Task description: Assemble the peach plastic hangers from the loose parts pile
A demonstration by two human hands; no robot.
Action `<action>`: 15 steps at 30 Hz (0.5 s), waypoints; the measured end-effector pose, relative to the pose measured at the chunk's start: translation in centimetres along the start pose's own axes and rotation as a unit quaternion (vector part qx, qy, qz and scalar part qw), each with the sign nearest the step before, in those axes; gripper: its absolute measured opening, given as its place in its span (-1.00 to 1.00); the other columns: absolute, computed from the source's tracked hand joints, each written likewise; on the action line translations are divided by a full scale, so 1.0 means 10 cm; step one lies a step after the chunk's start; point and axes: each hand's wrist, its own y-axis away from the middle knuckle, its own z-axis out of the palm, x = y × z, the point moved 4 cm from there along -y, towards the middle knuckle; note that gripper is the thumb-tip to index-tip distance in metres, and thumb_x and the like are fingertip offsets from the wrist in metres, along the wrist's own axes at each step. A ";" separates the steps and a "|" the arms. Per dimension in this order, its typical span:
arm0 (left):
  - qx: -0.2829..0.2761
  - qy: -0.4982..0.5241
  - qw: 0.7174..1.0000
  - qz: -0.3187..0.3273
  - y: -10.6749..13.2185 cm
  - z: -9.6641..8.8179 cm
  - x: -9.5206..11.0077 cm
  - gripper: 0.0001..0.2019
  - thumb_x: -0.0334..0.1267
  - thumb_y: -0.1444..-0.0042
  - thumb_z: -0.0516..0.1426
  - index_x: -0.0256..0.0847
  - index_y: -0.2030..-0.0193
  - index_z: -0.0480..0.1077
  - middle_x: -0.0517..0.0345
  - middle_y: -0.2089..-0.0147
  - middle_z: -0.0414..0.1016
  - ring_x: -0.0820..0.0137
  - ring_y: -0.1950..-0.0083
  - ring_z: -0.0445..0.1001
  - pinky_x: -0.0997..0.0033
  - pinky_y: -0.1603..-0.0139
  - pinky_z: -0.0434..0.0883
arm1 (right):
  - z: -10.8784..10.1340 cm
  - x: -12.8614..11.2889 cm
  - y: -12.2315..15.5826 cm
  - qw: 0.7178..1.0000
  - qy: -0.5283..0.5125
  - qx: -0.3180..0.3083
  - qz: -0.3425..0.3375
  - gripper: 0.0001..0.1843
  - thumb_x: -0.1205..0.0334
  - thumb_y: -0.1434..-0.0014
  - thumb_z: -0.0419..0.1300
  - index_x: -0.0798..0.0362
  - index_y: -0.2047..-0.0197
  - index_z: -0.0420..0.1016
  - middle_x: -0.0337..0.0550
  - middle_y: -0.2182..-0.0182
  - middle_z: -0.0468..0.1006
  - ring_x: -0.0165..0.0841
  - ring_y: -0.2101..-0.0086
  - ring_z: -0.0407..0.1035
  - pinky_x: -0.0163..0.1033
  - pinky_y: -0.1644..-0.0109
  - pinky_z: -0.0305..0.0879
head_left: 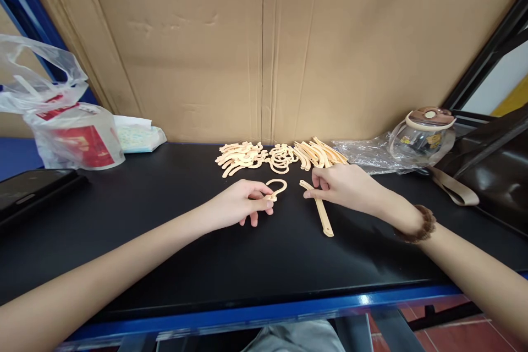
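Head view.

Found the left hand (243, 201) closed on the hook piece (277, 187), with the stem pinched between thumb and fingertips and the other fingers curled down onto the table (165, 253). Located the open loop of the hook piece at 2 o'clock from that hand, clear of the fingers and just above the black surface.

Found the right hand (342, 187) closed on the straight bar (320, 213), gripping its far end between thumb and forefinger. Noted the bar running from the fingertips toward 5 o'clock, with its near end resting on the table. Noted a narrow gap between hook piece and straight bar, not touching. Logged a bead bracelet (418, 225) on the right wrist.

Located the pile of wooden pieces (280, 157) at 12 o'clock from both hands, near the fingertips, with curved parts and straight strips mixed. Logged a cardboard sheet (264, 49) standing upright just behind the pile.

Logged at 9 to 10 o'clock a plastic bag (61, 121), a tissue pack (138, 135) beside it, and a dark flat device (33, 190) at the table edge. Logged at 2 to 3 o'clock a clear film (363, 154), a lidded jar (424, 137) on it, and a brown bag (495, 170) further out.
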 end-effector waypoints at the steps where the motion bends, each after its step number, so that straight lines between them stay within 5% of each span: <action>1: -0.009 0.023 1.000 -0.012 0.01 -0.01 0.00 -0.67 -0.09 -0.09 0.14 -0.24 0.08 0.38 0.06 0.20 0.55 0.52 0.53 0.40 0.55 0.58 0.24 | 0.02 0.01 0.00 1.000 -0.001 -0.007 0.003 -0.63 -0.15 -0.09 0.20 0.00 0.42 0.40 -0.23 0.57 0.48 -0.35 0.54 0.31 -0.27 0.51 -0.02; 9: -0.041 0.091 0.994 -0.033 0.10 -0.06 0.05 -0.52 -0.02 -0.13 0.13 -0.15 -0.15 0.27 0.00 0.04 0.55 0.45 0.34 0.52 0.54 0.43 0.32 | 0.05 -0.06 0.03 0.992 -0.111 -0.049 -0.040 -0.81 0.16 -0.17 0.14 0.03 0.42 0.49 -0.21 0.51 0.53 -0.38 0.49 0.35 -0.27 0.44 0.12; 15: 0.010 0.141 0.990 -0.026 0.11 -0.15 0.08 -0.51 -0.11 -0.06 0.20 -0.09 -0.14 0.27 0.10 0.15 0.54 0.45 0.33 0.47 0.49 0.37 0.37 | -0.01 -0.20 0.09 0.954 -0.268 -0.094 -0.092 -0.73 0.14 -0.31 -0.05 0.04 0.36 0.34 -0.24 0.45 0.48 -0.41 0.43 0.34 -0.29 0.34 0.21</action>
